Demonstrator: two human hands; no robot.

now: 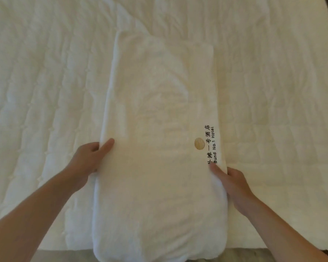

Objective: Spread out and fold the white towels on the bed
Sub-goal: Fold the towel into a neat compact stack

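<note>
We pinch the folded towel (155, 138) at its side edges, thumbs on top, with left hand (85, 159) and right hand (233, 182); it lies lengthwise on the bed (45, 72). Lifting unevenly could let the layers slide askew.

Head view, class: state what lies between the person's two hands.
The folded white towel, its gold hotel logo nearer the right hand than the left hand; head view.
</note>
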